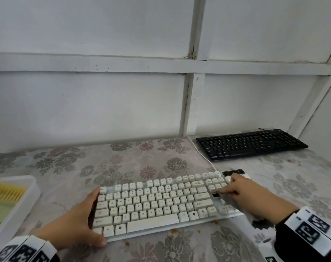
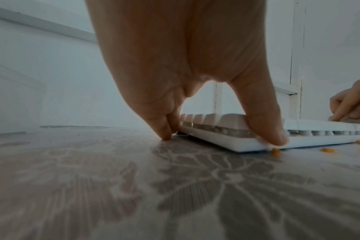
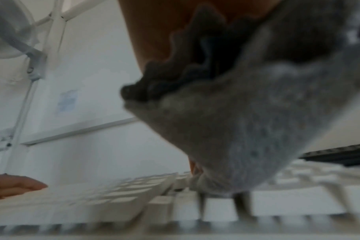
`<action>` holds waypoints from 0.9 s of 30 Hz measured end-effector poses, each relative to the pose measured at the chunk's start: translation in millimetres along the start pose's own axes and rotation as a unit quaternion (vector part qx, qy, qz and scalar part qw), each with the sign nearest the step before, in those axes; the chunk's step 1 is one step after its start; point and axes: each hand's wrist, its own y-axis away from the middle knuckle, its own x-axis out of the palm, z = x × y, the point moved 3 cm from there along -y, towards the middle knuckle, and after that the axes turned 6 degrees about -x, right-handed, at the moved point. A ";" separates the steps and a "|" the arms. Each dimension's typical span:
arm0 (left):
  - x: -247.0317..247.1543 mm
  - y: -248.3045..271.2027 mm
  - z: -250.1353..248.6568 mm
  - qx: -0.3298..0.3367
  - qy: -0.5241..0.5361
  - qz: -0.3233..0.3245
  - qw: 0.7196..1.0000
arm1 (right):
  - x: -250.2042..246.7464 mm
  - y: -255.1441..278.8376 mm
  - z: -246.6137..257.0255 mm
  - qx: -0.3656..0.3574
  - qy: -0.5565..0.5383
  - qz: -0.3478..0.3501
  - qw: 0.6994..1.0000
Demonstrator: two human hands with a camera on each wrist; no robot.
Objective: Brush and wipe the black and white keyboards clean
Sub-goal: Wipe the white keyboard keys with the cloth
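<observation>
The white keyboard (image 1: 151,203) lies at a slant on the flowered tablecloth (image 1: 123,167), near the front edge. My left hand (image 1: 85,220) grips its left end, thumb (image 2: 273,134) on the front corner and fingers (image 2: 164,128) down the left side. Over the number pad, my right hand (image 1: 236,191) holds a grey cloth (image 3: 247,129) and presses it onto the keys. The picture from the right wrist is blurred. The black keyboard (image 1: 251,144) lies untouched at the back right, by the wall.
A clear plastic tray (image 1: 28,201) at the left edge holds a yellow-bristled brush (image 1: 7,191). Orange crumbs (image 2: 275,151) lie on the cloth along the white keyboard's front edge. The keyboard's white cable (image 1: 202,156) runs back toward the wall.
</observation>
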 end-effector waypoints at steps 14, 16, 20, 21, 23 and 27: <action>-0.4 0.0 1.5 -0.008 -0.010 -0.015 1.000 | -3.0 -8.1 18.1 -0.045 -0.011 0.009 0.999; -0.1 0.9 0.2 -0.007 -0.012 -0.013 1.000 | 2.5 -10.0 18.1 -0.040 0.002 0.023 0.999; 0.1 1.3 -0.5 -0.007 -0.013 -0.012 1.000 | -4.4 -6.6 4.6 0.021 0.058 0.018 0.998; -0.1 1.4 -0.6 -0.008 -0.012 -0.012 1.000 | -8.4 -4.8 0.8 0.036 0.070 0.014 0.997; 0.1 1.0 -0.5 -0.007 -0.009 -0.009 1.000 | -15.1 -0.7 -3.8 0.049 0.074 0.013 0.996; 0.4 -0.3 1.1 -0.007 0.001 -0.007 1.000 | -16.9 0.7 -3.9 0.046 0.079 -0.003 0.996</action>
